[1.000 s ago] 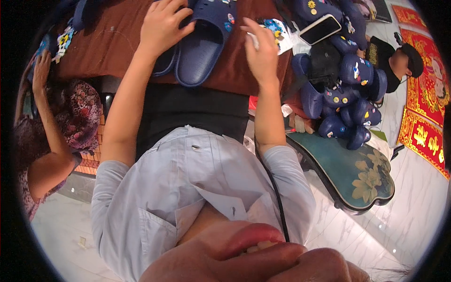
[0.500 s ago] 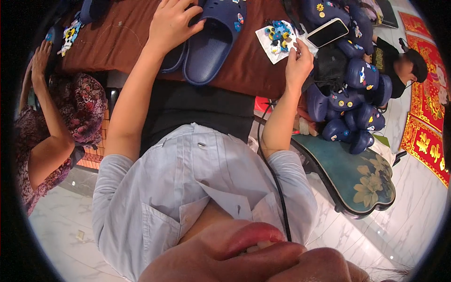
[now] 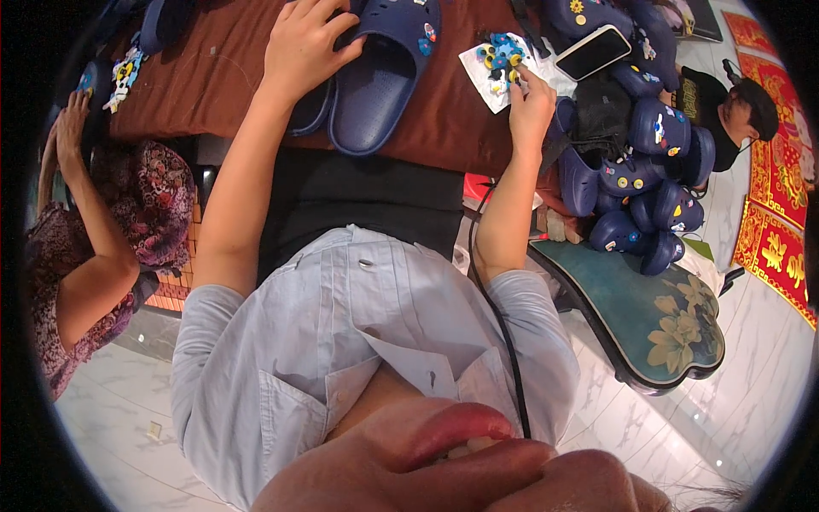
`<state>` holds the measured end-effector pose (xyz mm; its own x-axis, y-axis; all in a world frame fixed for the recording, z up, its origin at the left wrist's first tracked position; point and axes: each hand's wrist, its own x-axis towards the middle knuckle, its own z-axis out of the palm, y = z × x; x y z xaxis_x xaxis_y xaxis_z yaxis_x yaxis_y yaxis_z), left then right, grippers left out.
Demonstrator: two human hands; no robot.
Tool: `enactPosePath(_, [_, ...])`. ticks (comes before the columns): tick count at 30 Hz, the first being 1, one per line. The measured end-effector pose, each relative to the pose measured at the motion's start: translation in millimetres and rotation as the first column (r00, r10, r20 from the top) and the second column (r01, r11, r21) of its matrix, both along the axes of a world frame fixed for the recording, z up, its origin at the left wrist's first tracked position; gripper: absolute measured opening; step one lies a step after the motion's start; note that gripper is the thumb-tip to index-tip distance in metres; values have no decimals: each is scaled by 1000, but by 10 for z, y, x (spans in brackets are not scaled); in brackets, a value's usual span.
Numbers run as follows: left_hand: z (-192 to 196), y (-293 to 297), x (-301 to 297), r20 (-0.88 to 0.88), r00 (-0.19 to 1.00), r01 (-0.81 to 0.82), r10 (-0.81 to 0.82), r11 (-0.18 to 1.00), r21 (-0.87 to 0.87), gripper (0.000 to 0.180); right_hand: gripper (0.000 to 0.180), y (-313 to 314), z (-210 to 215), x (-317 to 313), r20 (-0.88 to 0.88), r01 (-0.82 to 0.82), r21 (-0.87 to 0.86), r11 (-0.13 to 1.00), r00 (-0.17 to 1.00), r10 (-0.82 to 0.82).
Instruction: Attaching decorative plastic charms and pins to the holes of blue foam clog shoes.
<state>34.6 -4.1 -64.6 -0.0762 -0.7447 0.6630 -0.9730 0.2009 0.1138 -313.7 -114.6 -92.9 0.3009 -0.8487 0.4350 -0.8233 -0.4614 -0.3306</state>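
Resting at the side of a navy clog (image 3: 372,111), my left hand (image 3: 312,51) had its thumb stretched toward the shoe's opening and its fingers loosely curled; I could not tell how firmly it gripped. The clog lay toe away from me near the front edge of the counter (image 3: 213,90), on brown cloth, with small ornaments on its right side. A second clog (image 3: 313,113) sat just beside it, mostly hidden by my hand and forearm.

My right hand (image 3: 532,107) had its fingers drawn narrow at a heap of colourful charms (image 3: 502,56) on a white sheet (image 3: 474,68); whether they held one, I could not tell.

That side was crowded. A phone (image 3: 593,53) lay just past the sheet, with a black bag (image 3: 599,119) nearer to me and a pile of decorated clogs (image 3: 659,128) pressing round it. A black cable (image 3: 505,341) ran down past my right elbow. Below the pile stood a teal floral seat (image 3: 631,303), and farther right were a person in a black cap (image 3: 752,109) and red posters (image 3: 775,136). To my left, a co-worker's hand (image 3: 72,128) touched another dark clog (image 3: 100,84) near a strip of charms (image 3: 127,72).
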Motion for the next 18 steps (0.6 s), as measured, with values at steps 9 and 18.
enactPosePath(9, [1, 10, 6, -36, 999, 27, -28, 1000, -15, 28, 33, -57, 20, 36, -42, 0, 55, 999, 999, 2])
enactPosePath(18, [-11, 26, -11, -58, 998, 21, -22, 1000, -18, 27, 19, -40, 208, 176, 58, 94, 54, 994, 994, -97])
